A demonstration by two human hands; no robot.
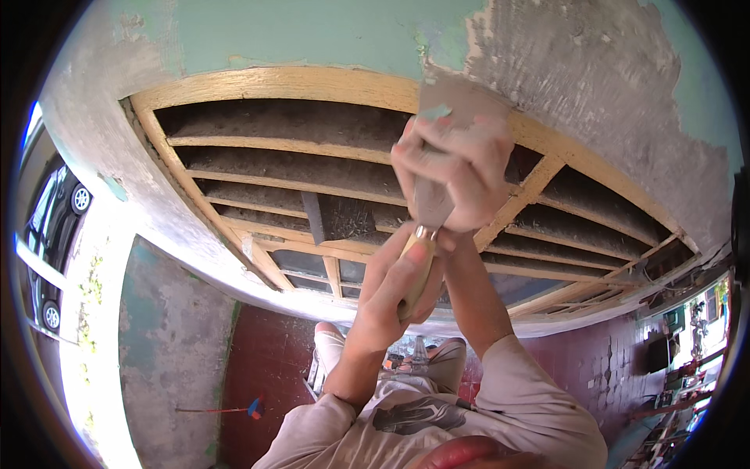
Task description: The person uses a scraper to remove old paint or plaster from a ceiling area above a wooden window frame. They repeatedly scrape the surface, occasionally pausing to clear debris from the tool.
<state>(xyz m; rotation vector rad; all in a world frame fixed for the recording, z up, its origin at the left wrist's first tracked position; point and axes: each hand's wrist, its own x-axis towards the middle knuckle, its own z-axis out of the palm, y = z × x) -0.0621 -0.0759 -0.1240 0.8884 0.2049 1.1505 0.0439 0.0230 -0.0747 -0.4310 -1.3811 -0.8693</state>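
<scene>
My left hand (pixel 389 287) is wrapped around the pale wooden handle of a scraper (pixel 432 205), whose metal blade points up at the wall. Blurred, my right hand (pixel 463 164) grips the blade part from above, with its fingers bent around it. Beyond the fingers, a chip of green paint (pixel 435 112) shows against the grey patch at the blade's far end. Both hands are in front of a yellowish wooden frame (pixel 281 82) with louvre slats. Around the frame the wall (pixel 562 64) is part green paint, part bare grey.
Below the louvres are smaller window panes (pixel 300 262). A long-handled tool with a blue and red head (pixel 255 408) is at the lower left, over the red tiled floor (pixel 269 363). Cars (pixel 53 234) stand outside at far left. Cluttered objects are at far right.
</scene>
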